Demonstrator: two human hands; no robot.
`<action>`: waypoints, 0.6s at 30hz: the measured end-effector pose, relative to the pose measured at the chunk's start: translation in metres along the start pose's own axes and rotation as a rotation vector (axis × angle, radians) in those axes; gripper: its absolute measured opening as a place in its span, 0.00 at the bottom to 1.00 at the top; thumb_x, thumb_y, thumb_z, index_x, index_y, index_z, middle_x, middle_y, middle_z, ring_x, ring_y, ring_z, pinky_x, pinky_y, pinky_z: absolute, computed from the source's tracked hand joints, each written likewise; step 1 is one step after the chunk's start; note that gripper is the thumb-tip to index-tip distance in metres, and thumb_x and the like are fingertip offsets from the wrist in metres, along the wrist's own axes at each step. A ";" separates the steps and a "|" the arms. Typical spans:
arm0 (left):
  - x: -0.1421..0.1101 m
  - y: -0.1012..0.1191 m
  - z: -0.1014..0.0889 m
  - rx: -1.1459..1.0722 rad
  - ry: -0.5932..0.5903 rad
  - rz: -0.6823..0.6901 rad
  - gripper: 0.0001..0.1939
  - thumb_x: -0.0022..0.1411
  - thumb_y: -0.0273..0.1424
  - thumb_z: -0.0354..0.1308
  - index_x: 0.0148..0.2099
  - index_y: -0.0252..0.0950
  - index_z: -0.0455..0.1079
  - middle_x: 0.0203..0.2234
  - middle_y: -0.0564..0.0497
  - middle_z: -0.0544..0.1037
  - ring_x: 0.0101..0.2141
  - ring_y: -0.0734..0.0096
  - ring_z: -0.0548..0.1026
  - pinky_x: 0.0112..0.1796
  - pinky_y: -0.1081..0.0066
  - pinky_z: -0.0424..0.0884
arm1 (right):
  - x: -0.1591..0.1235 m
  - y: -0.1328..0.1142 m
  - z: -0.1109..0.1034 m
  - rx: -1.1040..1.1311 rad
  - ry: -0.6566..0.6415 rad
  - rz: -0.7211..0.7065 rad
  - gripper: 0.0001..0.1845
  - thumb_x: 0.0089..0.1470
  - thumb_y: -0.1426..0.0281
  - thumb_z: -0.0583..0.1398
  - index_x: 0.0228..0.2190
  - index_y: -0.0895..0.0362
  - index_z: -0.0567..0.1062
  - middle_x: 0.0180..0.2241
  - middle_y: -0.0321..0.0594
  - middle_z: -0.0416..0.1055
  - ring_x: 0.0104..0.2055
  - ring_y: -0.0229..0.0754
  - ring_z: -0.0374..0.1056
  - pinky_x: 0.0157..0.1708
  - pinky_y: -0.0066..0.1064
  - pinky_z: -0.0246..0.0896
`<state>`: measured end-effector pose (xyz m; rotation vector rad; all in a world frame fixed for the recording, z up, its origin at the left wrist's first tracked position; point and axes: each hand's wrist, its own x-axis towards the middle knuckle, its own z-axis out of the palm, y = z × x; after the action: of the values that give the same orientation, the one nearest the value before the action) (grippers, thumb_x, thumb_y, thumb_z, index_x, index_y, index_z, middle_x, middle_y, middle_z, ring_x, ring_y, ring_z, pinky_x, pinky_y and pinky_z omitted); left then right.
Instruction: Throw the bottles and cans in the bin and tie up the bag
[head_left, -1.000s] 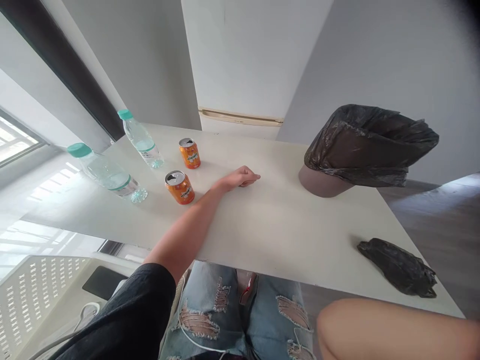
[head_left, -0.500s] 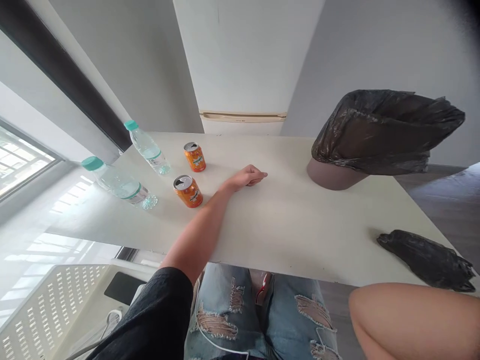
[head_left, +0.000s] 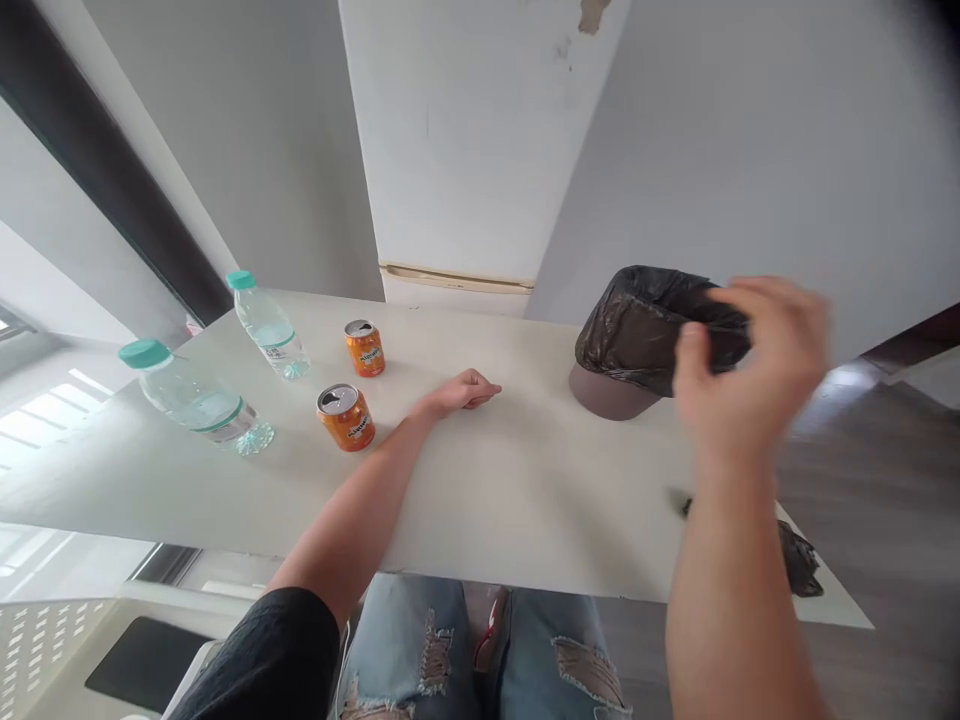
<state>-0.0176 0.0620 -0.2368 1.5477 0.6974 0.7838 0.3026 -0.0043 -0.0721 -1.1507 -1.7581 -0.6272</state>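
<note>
My left hand (head_left: 466, 391) rests on the white table in a loose fist, with nothing visible in it. To its left stand two orange soda cans (head_left: 365, 348), (head_left: 346, 417), their tops opened. Farther left are two clear water bottles with teal caps, a far bottle (head_left: 268, 328) and a near bottle (head_left: 201, 405). My right hand (head_left: 746, 370), a little blurred, is raised in front of a brown bin (head_left: 611, 393) lined with a black plastic bag (head_left: 626, 335). Its thumb and fingers are apart, and it hides part of the bag's rim.
A crumpled black plastic bag (head_left: 799, 560) lies at the right end of the table (head_left: 517, 500), partly behind my right forearm. A white fridge (head_left: 465, 150) stands beyond the far edge. At lower left is a pale plastic basket (head_left: 45, 650) with a dark flat object (head_left: 146, 662).
My right hand has risen from the lower right to the front of the bin, fingers spread. My left hand stays on the table. The view has shifted right and up.
</note>
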 end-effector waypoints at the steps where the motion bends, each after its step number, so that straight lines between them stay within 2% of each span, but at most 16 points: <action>1: 0.000 0.000 0.000 0.000 0.001 0.001 0.34 0.67 0.48 0.64 0.21 0.39 0.48 0.18 0.58 0.48 0.21 0.79 0.45 0.27 0.67 0.42 | 0.003 0.005 0.009 -0.005 -0.015 0.009 0.22 0.66 0.64 0.60 0.60 0.54 0.72 0.60 0.59 0.70 0.66 0.61 0.65 0.67 0.58 0.56; 4: 0.002 -0.002 -0.002 -0.012 0.001 -0.003 0.35 0.65 0.49 0.65 0.21 0.39 0.48 0.18 0.59 0.47 0.21 0.79 0.46 0.27 0.67 0.42 | 0.006 0.021 0.035 -0.023 -0.173 0.067 0.23 0.62 0.64 0.61 0.57 0.55 0.72 0.54 0.55 0.75 0.59 0.62 0.70 0.67 0.64 0.51; 6: 0.002 -0.002 -0.002 -0.023 0.000 -0.002 0.35 0.64 0.50 0.66 0.20 0.39 0.48 0.18 0.59 0.47 0.21 0.79 0.46 0.27 0.67 0.42 | 0.007 0.025 0.045 -0.016 -0.236 0.137 0.17 0.60 0.68 0.60 0.50 0.55 0.75 0.47 0.52 0.77 0.52 0.60 0.73 0.63 0.63 0.57; 8: 0.002 -0.002 -0.001 -0.036 0.003 0.002 0.35 0.64 0.50 0.67 0.21 0.40 0.47 0.18 0.59 0.47 0.21 0.79 0.46 0.26 0.67 0.42 | 0.008 0.020 0.047 0.032 -0.244 0.200 0.11 0.57 0.70 0.60 0.43 0.53 0.75 0.41 0.49 0.78 0.46 0.58 0.74 0.57 0.57 0.64; 11: 0.001 0.000 0.000 -0.063 0.013 0.006 0.35 0.65 0.49 0.66 0.21 0.40 0.47 0.18 0.59 0.47 0.21 0.80 0.45 0.26 0.68 0.42 | 0.009 -0.011 0.037 0.143 -0.240 0.233 0.08 0.55 0.70 0.61 0.39 0.51 0.75 0.38 0.45 0.80 0.43 0.56 0.75 0.52 0.51 0.67; 14: 0.002 -0.001 0.001 -0.108 0.049 0.012 0.35 0.65 0.49 0.66 0.20 0.39 0.49 0.18 0.59 0.49 0.21 0.80 0.46 0.25 0.68 0.42 | 0.010 -0.057 0.027 0.274 -0.257 0.194 0.07 0.57 0.70 0.62 0.39 0.51 0.76 0.40 0.44 0.81 0.44 0.55 0.76 0.50 0.47 0.68; 16: 0.004 -0.003 0.000 -0.170 0.180 0.051 0.35 0.64 0.49 0.67 0.20 0.38 0.51 0.17 0.58 0.51 0.20 0.81 0.47 0.25 0.70 0.42 | 0.011 -0.086 0.025 0.348 -0.287 0.157 0.06 0.58 0.72 0.61 0.39 0.51 0.75 0.40 0.42 0.81 0.44 0.54 0.77 0.50 0.46 0.68; 18: 0.007 -0.005 -0.002 -0.241 0.378 0.109 0.34 0.64 0.48 0.67 0.20 0.38 0.50 0.17 0.59 0.51 0.20 0.81 0.47 0.24 0.72 0.44 | 0.011 -0.109 0.029 0.383 -0.295 0.121 0.07 0.59 0.74 0.61 0.39 0.51 0.75 0.40 0.41 0.81 0.43 0.53 0.77 0.51 0.47 0.66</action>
<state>-0.0151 0.0695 -0.2413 1.2383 0.7633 1.2161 0.1916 -0.0241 -0.0684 -1.1051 -1.9306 -0.0394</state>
